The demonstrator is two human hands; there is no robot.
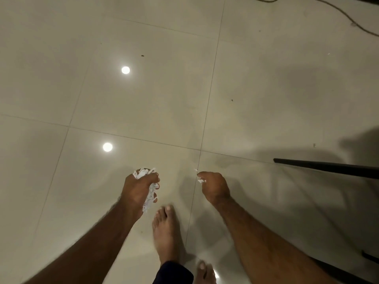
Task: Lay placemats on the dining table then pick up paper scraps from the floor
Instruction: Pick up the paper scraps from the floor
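I look down at a glossy cream tiled floor (164, 89). My left hand (136, 190) grips a bunch of white paper scraps (150, 194), which stick out above and below the fist. My right hand (213, 186) is curled, and a small white scrap (201, 181) is pinched at its fingertips. A tiny white scrap (195, 170) shows just beyond that hand, near the tile joint. No placemats and no dining table top are in view.
My bare feet (166, 230) stand on the tiles below the hands. A black furniture leg (328, 167) reaches in from the right, with more dark frame at the lower right. A cable (340, 12) crosses the floor at the top right. Small dark specks dot the tiles.
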